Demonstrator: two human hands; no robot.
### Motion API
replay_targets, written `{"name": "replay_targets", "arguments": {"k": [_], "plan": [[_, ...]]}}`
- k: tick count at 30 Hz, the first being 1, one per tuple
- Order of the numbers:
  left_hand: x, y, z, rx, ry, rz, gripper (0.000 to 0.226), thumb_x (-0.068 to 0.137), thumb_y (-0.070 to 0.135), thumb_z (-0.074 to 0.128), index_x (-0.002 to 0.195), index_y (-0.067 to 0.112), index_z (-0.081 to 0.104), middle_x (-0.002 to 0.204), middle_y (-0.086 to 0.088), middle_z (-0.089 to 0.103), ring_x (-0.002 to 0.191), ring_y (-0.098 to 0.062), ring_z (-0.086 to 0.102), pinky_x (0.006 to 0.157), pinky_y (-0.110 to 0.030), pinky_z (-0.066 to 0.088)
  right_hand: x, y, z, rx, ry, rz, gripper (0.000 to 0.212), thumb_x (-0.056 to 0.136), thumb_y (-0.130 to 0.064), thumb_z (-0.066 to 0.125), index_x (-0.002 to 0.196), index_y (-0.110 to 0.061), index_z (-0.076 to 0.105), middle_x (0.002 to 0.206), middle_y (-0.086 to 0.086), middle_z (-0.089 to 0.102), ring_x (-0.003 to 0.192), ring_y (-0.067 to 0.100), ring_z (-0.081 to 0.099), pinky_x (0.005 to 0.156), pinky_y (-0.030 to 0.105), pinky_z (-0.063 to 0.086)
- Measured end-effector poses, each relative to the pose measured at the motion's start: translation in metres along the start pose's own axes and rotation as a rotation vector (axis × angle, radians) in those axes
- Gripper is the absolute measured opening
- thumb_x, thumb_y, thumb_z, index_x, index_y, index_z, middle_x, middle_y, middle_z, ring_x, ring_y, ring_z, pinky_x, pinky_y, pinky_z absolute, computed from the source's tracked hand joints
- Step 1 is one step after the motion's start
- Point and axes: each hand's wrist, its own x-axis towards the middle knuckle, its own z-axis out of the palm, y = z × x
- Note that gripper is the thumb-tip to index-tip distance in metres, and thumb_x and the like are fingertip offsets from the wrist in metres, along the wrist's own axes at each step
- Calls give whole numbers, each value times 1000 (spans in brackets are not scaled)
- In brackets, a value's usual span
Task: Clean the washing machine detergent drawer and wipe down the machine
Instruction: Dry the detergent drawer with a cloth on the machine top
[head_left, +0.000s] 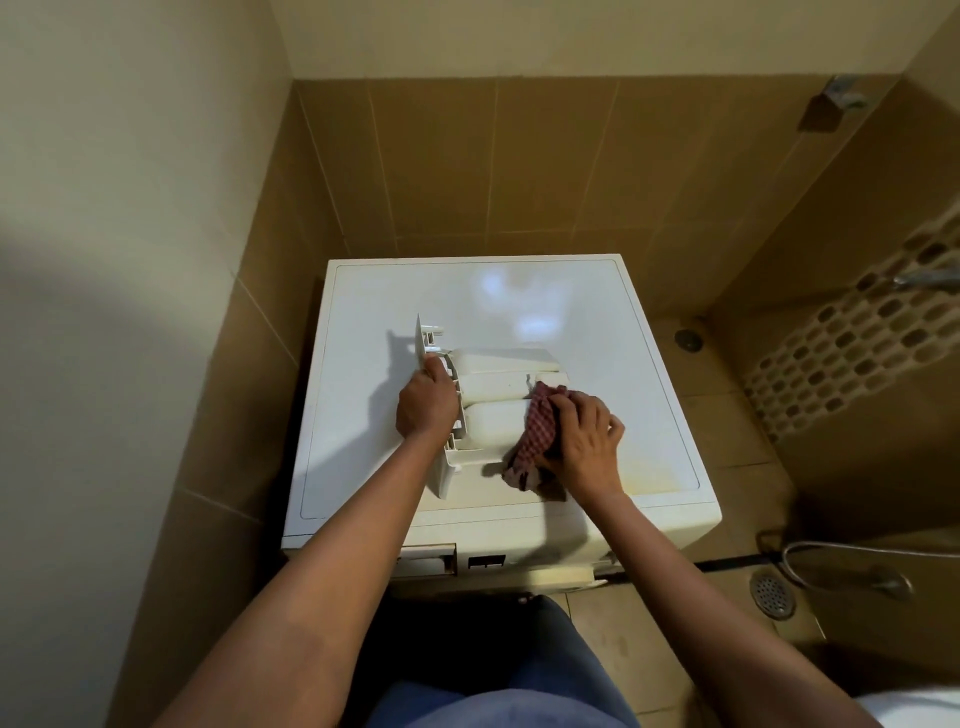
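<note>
The off-white plastic detergent drawer (493, 421) lies out of its housing on the flat top of the white box-shaped washing machine (571, 312), directly between the two hands. The left hand (423, 402) grasps it at its left end, fingers curled over the flat front panel (423, 338), which stands on edge and reaches away beyond the knuckles. The right hand (584, 441) is clenched around a bunched red-and-white checked cloth (537, 434) and presses it against the drawer's right-hand end, at the corner nearer the person.

The drawer's long axis runs across, from the left hand to the right hand. Its front panel faces outward past the left hand and its rear end points out past the right hand. Smooth rounded compartment shells face upward, so it seems to lie bottom up.

Below the left forearm, in the machine's front face, sits the open drawer slot (428, 558). Just to the right of it, between the forearms, is a dark rectangular window (485, 561); any writing there is too small to read. No lettering on the drawer can be made out.

Out beyond the right forearm, on the floor, are a round metal floor drain (772, 596) and a grey flexible hose (841, 548). Blue jeans (493, 696) show between the elbows, and tan wall tiles (441, 166) rise beyond both hands.
</note>
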Motion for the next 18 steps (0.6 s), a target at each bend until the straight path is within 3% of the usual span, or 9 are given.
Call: {"name": "replay_targets", "arguments": {"k": [5,11,15,18], "plan": [[0,0,0,13,15,-2,68,101,47,12,108,6,65,111,-17,66,104,-34,60,79,-36,41,-4,-28,15,82,2,22,87,54,-47,81,123,-17,36,122,13,44,116,27,31,91,39,21],[-1,1,-1,25,20,-7,68,101,46,12,113,5,65,115,-19,64,107,-36,58,84,-38,43,0,-69,19,96,-13,-78,90,46,-57,78,116,-14,40,111,13,48,105,25,35,84,39,25],[-2,2,-1,25,28,8,67,101,45,12,113,5,65,116,-19,64,107,-36,58,85,-38,43,1,-85,20,40,28,-158,73,55,-56,67,111,-16,42,108,5,40,102,23,38,81,34,23],[-2,1,0,27,38,10,68,101,45,12,113,4,65,115,-19,65,106,-36,59,84,-38,44,3,-75,19,-12,3,-192,83,45,-58,75,110,-17,44,106,7,49,103,22,38,81,35,23]]}}
